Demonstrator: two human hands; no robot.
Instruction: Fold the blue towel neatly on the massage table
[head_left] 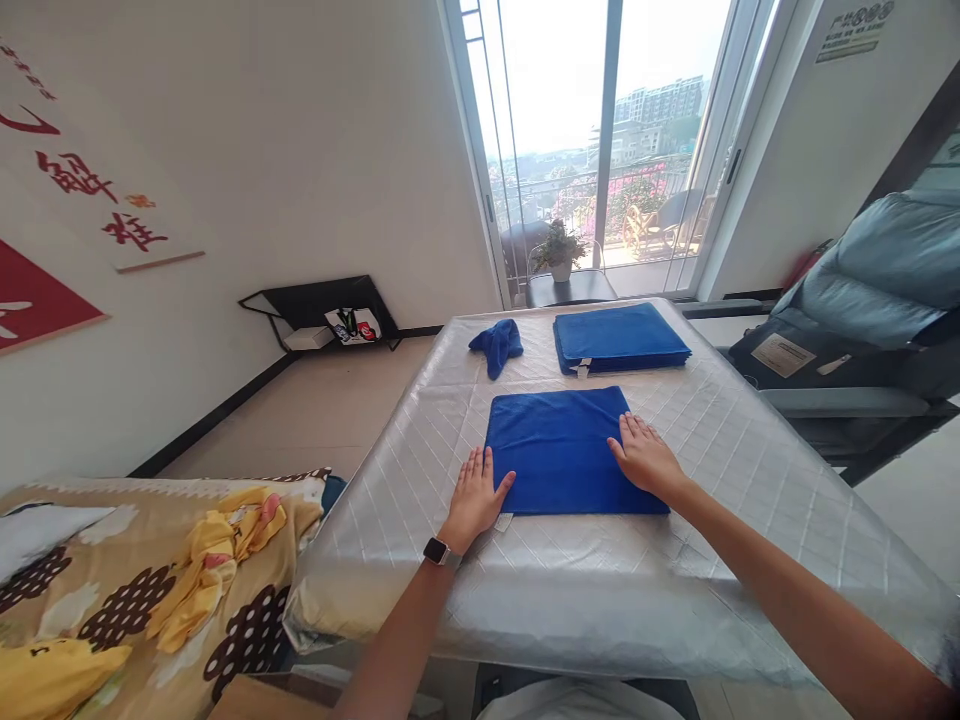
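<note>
A blue cloth point(562, 450) lies spread flat in front of me on the table with the silvery quilted cover point(405, 480). My left hand point(476, 495) rests at its left edge, fingers stretched out and the thumb over the cloth; a dark-faced watch is on that wrist. Along the opposite edge lies my right hand point(645, 455), flat and open, its thumb on the fabric. A small white tag pokes out beside my left hand at the near left corner. Behind the cloth, a neat stack of blue cloths point(622, 338) sits to the right, and a crumpled blue cloth point(497, 347) to the left.
A bed with a patterned sheet point(172, 590) and yellow clothes stands at left. To the right is a grey-blue padded chair point(862, 300). A potted plant point(559, 250) stands past the table's far edge, before a glass door. A black rack point(322, 310) is by the wall.
</note>
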